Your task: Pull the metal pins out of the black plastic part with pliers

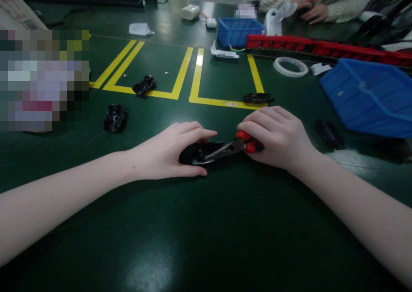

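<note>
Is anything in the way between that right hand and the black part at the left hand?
Only the pliers, held in the right hand: their jaws span the gap and overlap the black part within the left hand's curve. Nothing else visible stands between.

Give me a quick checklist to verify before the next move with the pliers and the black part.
1. Left hand on the black part: ok, thumb and fingers around it.
2. Right hand on the red-handled pliers: ok, closed on the handles.
3. Pliers' tips gripping the part: cannot tell; they overlap it in view.
4. Left thumb well clear of the tips: not ok, it appears close beside them.
5. Co-worker's hands apart: ok, across the table.
</note>
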The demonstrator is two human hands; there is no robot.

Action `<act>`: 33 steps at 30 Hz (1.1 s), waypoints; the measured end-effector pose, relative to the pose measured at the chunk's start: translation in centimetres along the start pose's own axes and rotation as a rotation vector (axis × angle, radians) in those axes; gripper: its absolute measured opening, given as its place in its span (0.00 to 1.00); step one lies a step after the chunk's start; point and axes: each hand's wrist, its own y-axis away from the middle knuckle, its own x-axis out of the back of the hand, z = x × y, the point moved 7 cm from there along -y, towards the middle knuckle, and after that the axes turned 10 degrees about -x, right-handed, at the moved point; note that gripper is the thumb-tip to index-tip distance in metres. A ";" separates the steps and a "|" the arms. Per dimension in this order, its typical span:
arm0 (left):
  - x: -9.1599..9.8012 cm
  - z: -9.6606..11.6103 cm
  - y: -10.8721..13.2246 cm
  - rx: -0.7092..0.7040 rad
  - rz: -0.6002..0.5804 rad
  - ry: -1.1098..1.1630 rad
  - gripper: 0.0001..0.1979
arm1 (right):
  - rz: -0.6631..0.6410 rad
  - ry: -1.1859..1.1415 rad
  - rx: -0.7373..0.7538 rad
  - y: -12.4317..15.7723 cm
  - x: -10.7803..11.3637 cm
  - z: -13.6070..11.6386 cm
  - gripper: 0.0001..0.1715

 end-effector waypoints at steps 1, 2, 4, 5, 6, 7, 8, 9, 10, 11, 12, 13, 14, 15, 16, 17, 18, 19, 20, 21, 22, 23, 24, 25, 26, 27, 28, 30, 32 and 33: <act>0.0 0.0 0.0 -0.001 -0.002 -0.030 0.30 | -0.001 0.000 0.001 0.0 0.0 0.0 0.07; 0.0 0.0 -0.1 -0.008 -0.007 -0.058 0.29 | -0.003 -0.001 -0.002 -0.1 -0.1 0.0 0.07; 0.1 0.2 -0.1 -0.040 -0.020 -0.129 0.30 | -0.007 -0.004 -0.016 -0.1 -0.2 0.1 0.07; 0.2 0.3 -0.1 -0.060 -0.025 -0.180 0.32 | -0.010 -0.002 -0.023 0.0 -0.2 0.2 0.08; 0.4 0.4 0.0 -0.083 -0.028 -0.240 0.34 | -0.009 0.001 -0.029 0.0 -0.2 0.2 0.08; 0.5 0.4 0.1 -0.107 -0.030 -0.299 0.37 | -0.004 0.005 -0.033 0.1 -0.2 0.3 0.09; 0.7 0.5 0.2 -0.131 -0.028 -0.351 0.38 | 0.003 0.010 -0.036 0.2 -0.2 0.3 0.10; 0.8 0.6 0.3 -0.154 -0.020 -0.390 0.39 | 0.015 0.012 -0.040 0.3 -0.1 0.4 0.10; 1.0 0.7 0.3 -0.172 -0.006 -0.412 0.39 | 0.027 0.010 -0.045 0.4 0.0 0.5 0.10; 1.2 0.8 0.4 -0.183 0.012 -0.421 0.40 | 0.038 0.004 -0.050 0.5 0.1 0.6 0.10; 1.3 1.0 0.4 -0.187 0.034 -0.420 0.40 | 0.048 -0.003 -0.055 0.6 0.2 0.6 0.09; 1.4 1.0 0.4 -0.183 0.053 -0.411 0.41 | 0.054 -0.008 -0.059 0.6 0.2 0.7 0.08; 1.4 1.1 0.3 -0.174 0.068 -0.392 0.43 | 0.059 -0.011 -0.060 0.7 0.3 0.6 0.07; 1.3 1.2 0.2 -0.164 0.074 -0.361 0.45 | 0.063 -0.010 -0.059 0.7 0.4 0.6 0.07; 1.0 1.2 0.1 -0.158 0.065 -0.323 0.46 | 0.067 -0.005 -0.060 0.8 0.5 0.5 0.07; 0.6 1.3 0.0 -0.160 0.039 -0.279 0.48 | 0.074 0.000 -0.066 0.8 0.7 0.5 0.07; 0.2 1.3 -0.2 -0.169 0.002 -0.236 0.50 | 0.081 0.005 -0.082 0.9 0.9 0.4 0.07; -0.3 1.3 -0.3 -0.178 -0.042 -0.197 0.51 | 0.087 0.006 -0.102 1.0 1.1 0.4 0.07; -0.7 1.2 -0.3 -0.187 -0.085 -0.164 0.52 | 0.091 0.001 -0.128 1.2 1.4 0.5 0.07; -1.0 1.1 -0.4 -0.192 -0.122 -0.139 0.53 | 0.085 -0.008 -0.161 1.4 1.6 0.6 0.09; -1.2 1.0 -0.4 -0.195 -0.149 -0.120 0.53 | 0.079 -0.025 -0.184 1.7 1.7 0.6 0.12; -1.3 1.0 -0.4 -0.195 -0.166 -0.106 0.53 | 0.065 -0.045 -0.210 2.0 1.8 0.7 0.17; -1.4 0.9 -0.4 -0.192 -0.177 -0.097 0.52 | 0.045 -0.068 -0.230 2.4 1.8 0.8 0.21; -1.4 0.8 -0.4 -0.188 -0.183 -0.092 0.51 | 0.030 -0.096 -0.235 2.8 1.8 0.8 0.25; -1.4 0.8 -0.4 -0.183 -0.184 -0.090 0.50 | -0.007 -0.111 -0.259 3.3 1.6 1.0 0.29; -1.3 0.7 -0.3 -0.176 -0.182 -0.092 0.49 | -0.041 -0.123 -0.277 3.7 1.5 1.1 0.31; -1.3 0.7 -0.3 -0.168 -0.176 -0.096 0.48 | -0.073 -0.134 -0.300 4.1 1.3 1.3 0.31; -1.1 0.7 -0.3 -0.157 -0.157 -0.109 0.48 | -0.124 -0.145 -0.352 4.8 0.9 1.7 0.29; -1.0 0.6 -0.3 -0.147 -0.144 -0.121 0.48 | -0.145 -0.141 -0.399 5.1 0.7 2.0 0.27; -0.9 0.6 -0.3 -0.143 -0.142 -0.127 0.47 | -0.153 -0.133 -0.417 5.1 0.6 2.1 0.27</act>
